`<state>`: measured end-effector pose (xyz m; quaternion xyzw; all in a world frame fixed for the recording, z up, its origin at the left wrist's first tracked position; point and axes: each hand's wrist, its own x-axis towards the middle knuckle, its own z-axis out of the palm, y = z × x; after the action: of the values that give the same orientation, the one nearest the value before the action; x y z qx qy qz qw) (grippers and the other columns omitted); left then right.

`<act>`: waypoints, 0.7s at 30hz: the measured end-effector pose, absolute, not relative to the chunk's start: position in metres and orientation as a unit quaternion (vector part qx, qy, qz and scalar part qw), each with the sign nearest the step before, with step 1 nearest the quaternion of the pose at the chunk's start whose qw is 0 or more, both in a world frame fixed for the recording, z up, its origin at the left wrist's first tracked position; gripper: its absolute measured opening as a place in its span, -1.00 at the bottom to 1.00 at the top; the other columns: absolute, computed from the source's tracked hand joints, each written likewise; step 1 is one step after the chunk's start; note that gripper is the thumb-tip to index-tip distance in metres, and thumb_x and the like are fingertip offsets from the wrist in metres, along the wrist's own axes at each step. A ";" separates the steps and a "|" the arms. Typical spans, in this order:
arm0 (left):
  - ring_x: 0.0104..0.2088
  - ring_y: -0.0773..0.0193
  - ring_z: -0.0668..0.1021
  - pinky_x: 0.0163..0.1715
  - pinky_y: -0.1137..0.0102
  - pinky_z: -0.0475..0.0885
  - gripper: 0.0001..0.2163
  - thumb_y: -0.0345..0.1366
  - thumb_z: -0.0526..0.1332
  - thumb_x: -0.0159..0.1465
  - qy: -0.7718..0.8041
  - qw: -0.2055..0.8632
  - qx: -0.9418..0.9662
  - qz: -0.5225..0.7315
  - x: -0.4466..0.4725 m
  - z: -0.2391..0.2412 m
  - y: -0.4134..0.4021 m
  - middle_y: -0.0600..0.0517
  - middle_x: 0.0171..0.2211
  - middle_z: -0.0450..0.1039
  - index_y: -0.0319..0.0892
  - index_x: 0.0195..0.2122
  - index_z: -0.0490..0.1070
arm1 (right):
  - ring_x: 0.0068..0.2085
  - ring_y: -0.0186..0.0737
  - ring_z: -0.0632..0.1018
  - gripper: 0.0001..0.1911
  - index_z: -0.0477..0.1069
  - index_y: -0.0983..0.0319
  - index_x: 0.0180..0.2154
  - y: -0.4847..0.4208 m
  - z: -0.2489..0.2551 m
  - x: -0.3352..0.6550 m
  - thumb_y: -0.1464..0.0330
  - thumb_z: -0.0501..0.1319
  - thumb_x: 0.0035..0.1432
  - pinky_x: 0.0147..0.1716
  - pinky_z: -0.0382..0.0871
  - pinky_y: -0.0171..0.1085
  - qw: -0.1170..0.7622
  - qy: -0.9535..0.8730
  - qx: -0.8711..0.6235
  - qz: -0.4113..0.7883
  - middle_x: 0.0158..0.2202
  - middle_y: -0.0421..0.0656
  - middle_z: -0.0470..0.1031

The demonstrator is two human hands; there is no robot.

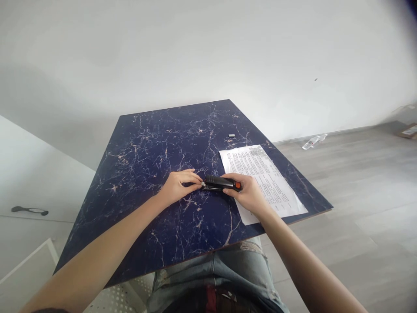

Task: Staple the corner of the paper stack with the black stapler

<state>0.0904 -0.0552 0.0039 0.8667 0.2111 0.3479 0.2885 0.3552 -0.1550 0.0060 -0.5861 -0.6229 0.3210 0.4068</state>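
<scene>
A black stapler point(219, 182) with an orange end lies on the dark blue marbled table point(146, 148), near its middle. My right hand point(248, 192) is closed around the stapler's orange rear end. My left hand point(178, 185) rests on the table with its fingertips pinched at the stapler's metal front tip. A printed sheet of paper point(267, 178) lies flat to the right, partly under my right hand.
A small pale strip point(231, 135), perhaps staples, lies on the table beyond the paper. A plastic bottle point(313, 141) lies on the grey floor by the white wall. A white panel with a dark handle point(30, 211) stands at left. My jeans show below the table edge.
</scene>
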 end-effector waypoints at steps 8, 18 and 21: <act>0.06 0.10 0.68 0.26 0.09 0.50 -0.77 -0.23 0.31 0.40 0.229 0.408 0.851 0.239 0.070 0.006 -0.039 0.00 0.01 0.68 0.00 0.04 0.67 | -0.10 -0.06 0.66 -0.66 0.64 0.10 -0.04 -0.154 0.006 0.356 0.38 0.40 0.10 -0.01 0.51 -0.04 0.412 -0.613 -0.583 0.338 -0.11 -0.16 0.69; -0.02 0.08 0.70 0.01 0.20 0.64 -0.65 -0.32 0.38 0.31 0.222 0.510 0.806 0.205 0.088 0.010 -0.054 -0.05 0.00 0.67 -0.05 0.12 0.59 | -0.02 -0.03 0.66 -0.66 0.64 0.07 -0.01 -0.158 0.016 0.352 0.37 0.37 0.15 0.08 0.51 0.01 0.411 -0.647 -0.509 0.391 -0.04 -0.17 0.69; -0.15 0.12 0.73 -0.11 0.29 0.65 -0.73 -0.33 0.38 0.31 0.219 0.477 0.830 0.189 0.092 0.013 -0.059 -0.01 -0.12 0.70 -0.06 0.04 0.63 | 0.01 -0.04 0.66 -0.66 0.64 0.06 -0.01 -0.159 0.017 0.350 0.39 0.36 0.16 0.08 0.52 -0.02 0.401 -0.654 -0.496 0.406 -0.01 -0.18 0.68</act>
<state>0.0924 -0.0589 0.0129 0.8299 0.2193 0.1889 0.4770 0.3502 -0.1586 0.0169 -0.4961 -0.6543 0.4058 0.4013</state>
